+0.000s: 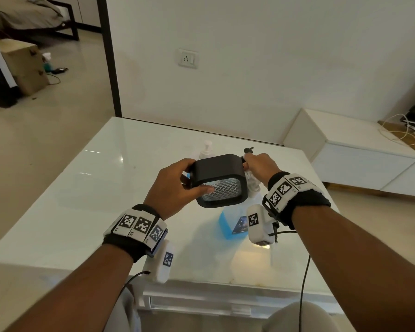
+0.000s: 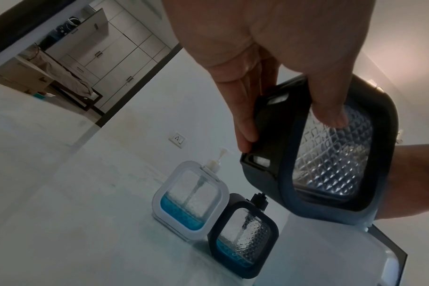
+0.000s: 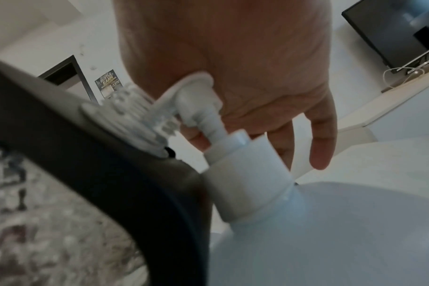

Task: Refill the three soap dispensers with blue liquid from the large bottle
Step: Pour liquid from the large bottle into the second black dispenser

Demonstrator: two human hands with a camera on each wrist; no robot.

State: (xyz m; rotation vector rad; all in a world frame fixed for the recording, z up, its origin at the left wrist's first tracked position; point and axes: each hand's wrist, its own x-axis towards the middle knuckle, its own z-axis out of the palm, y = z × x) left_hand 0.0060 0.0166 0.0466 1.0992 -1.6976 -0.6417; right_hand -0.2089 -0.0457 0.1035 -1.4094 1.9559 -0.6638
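My left hand grips a black-framed dispenser with a clear diamond-cut window, tipped on its side above the table; it looks empty in the left wrist view. Its open threaded neck faces the white pump nozzle of the large bottle, which holds blue liquid. My right hand rests its palm on that pump head, fingers hanging fairly straight. Behind stand a white-framed dispenser and a second black one, each with blue liquid at the bottom.
A glossy white table carries everything, its near edge by my knees. A white wall with a socket rises behind it. A low white cabinet with cables stands to the right. Cables hang from both wrist cameras.
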